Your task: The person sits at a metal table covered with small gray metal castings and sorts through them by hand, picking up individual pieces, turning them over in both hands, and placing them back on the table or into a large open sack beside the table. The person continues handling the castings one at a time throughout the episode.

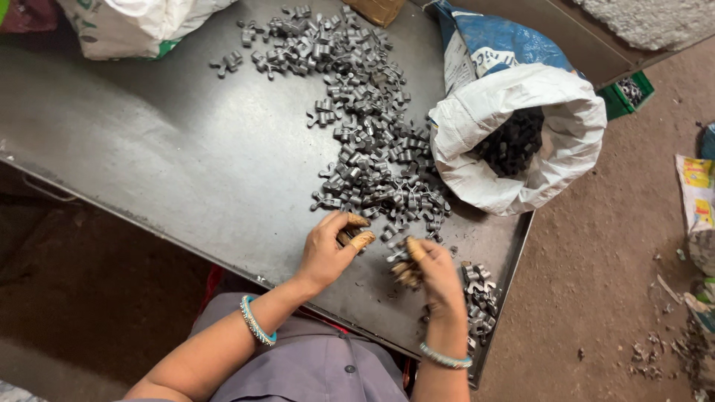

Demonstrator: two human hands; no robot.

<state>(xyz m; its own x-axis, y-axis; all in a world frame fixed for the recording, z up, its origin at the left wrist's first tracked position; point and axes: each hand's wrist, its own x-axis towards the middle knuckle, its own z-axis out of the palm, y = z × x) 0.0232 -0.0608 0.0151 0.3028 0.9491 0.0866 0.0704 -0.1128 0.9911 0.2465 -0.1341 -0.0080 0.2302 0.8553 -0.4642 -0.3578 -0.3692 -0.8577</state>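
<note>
Head cam looking down on a dark metal table [186, 164]. Left hand [328, 249] sits near the table's front edge, fingers curled in, thumb & forefinger w/ tan wrapped tips pinched together on a small grey metal part [348, 237]. Part is mostly hidden, can't tell its exact shape. Right hand [436, 275] just beside it, fingers bent and bunched around small parts too; wrapped tips show, but how many pieces it has hold of, can't tell. Hands close, not touching.

Just above both hands: the near end of a long heap of grey metal fittings [365, 126], running up the table to the far edge. A smaller batch of the same pieces [480, 298] lies to the right of the right hand, near the table's corner.

White woven sack [521, 134], mouth rolled open, sits at the table's right side w/ dark parts inside. Another white sack [126, 26] far left. Green crate [629, 93] beyond, on the dirt floor [618, 283]. Turquoise bangles [257, 324] on both wrists.
</note>
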